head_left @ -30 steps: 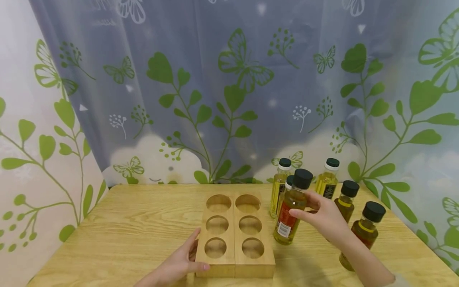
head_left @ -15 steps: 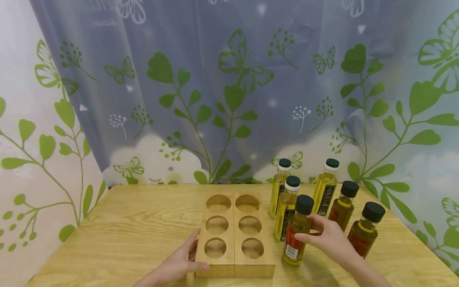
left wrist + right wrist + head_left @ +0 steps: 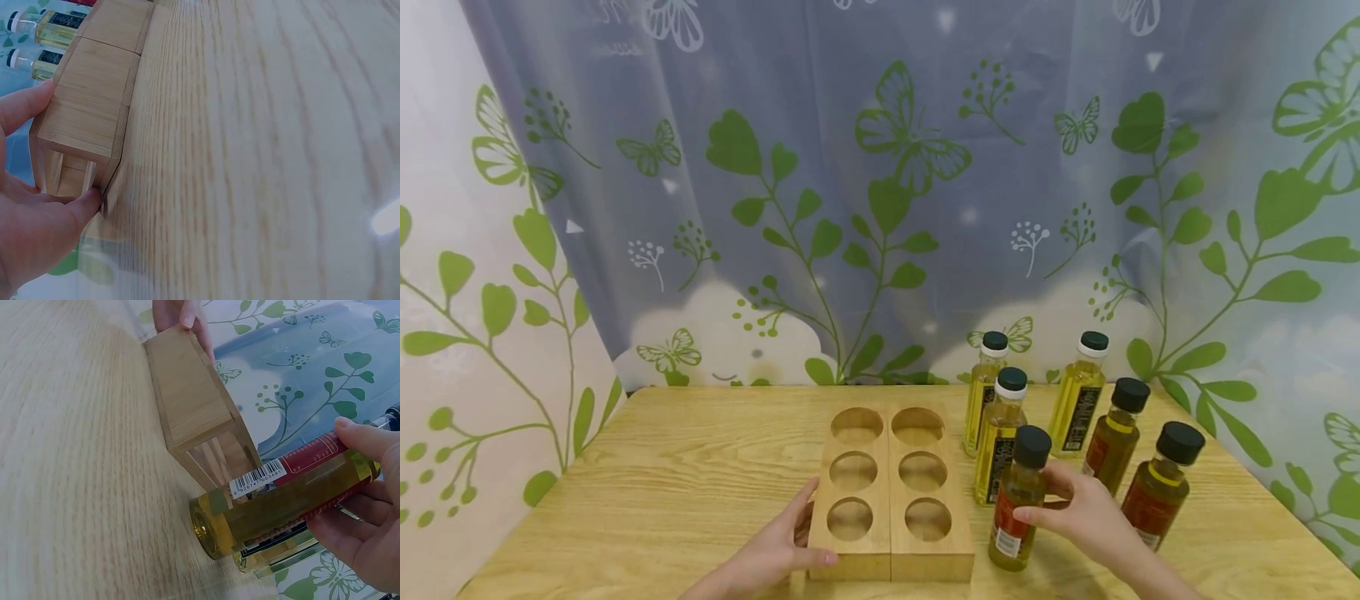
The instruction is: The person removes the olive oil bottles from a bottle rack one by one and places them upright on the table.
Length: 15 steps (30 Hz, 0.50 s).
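Note:
A two-column wooden bottle rack with round holes stands on the table. My left hand grips its near left corner, thumb on the near end; in the left wrist view the fingers reach to the slotted side of the rack. My right hand holds an oil bottle with a black cap and red label, just right of the rack. In the right wrist view, thumb and fingers wrap the upper part of this bottle, its base close over the table.
Behind the held bottle stand several yellow oil bottles with dark green caps. Two darker oil bottles with black caps and red labels stand right of my right hand. A patterned curtain hangs behind the wooden table.
My right hand has brought the red-labelled oil bottle down and nearer to me, beside the rack's near right corner. The left hand and the rack have stayed in place.

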Each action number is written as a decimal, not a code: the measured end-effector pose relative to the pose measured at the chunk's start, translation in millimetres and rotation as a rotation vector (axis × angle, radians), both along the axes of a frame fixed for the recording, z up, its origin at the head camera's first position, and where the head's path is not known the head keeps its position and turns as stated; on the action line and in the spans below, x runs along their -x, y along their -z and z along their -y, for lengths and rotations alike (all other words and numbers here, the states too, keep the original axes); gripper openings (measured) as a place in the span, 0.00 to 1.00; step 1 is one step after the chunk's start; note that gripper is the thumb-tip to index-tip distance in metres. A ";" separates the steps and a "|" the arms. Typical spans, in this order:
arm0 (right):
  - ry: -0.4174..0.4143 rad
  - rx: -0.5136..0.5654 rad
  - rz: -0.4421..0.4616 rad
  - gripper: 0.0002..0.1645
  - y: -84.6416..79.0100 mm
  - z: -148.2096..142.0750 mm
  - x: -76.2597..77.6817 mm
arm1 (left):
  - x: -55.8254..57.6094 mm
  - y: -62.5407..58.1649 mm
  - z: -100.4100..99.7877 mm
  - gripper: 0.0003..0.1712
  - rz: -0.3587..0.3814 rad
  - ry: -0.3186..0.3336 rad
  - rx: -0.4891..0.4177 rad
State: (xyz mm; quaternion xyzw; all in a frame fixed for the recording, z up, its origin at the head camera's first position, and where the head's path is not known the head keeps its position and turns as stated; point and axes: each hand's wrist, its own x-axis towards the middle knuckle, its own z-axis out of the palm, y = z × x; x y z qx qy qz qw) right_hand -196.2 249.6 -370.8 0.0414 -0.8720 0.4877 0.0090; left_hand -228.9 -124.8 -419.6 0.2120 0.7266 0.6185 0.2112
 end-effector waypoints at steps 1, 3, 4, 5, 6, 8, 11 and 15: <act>-0.010 0.015 0.001 0.39 0.4 0.4 -0.2 | 0.2 0.1 0.3 0.60 0.003 0.000 -0.001; -0.033 0.041 0.002 0.41 1.0 0.8 0.1 | 0.5 0.1 0.7 0.60 0.002 -0.003 0.001; -0.045 0.051 0.001 0.42 1.3 0.7 0.3 | 0.7 0.1 0.9 0.60 0.000 -0.005 0.005; -0.049 0.055 0.001 0.43 1.4 0.7 0.4 | 1.0 0.0 1.0 0.60 -0.002 -0.007 0.007; -0.057 0.058 -0.001 0.43 1.5 0.3 0.6 | 1.2 -0.2 1.0 0.60 -0.003 -0.010 0.011; -0.076 0.064 -0.001 0.43 0.9 -1.1 -0.1 | 1.3 0.1 0.9 0.60 -0.003 -0.013 0.014; -0.048 0.065 0.010 0.44 -3.5 -4.5 -3.9 | 1.0 -0.2 1.0 0.59 0.001 -0.016 0.031; 0.078 -0.042 -0.155 0.40 -20.3 -8.1 -15.5 | 0.4 -6.3 5.4 0.55 -0.053 -0.016 0.135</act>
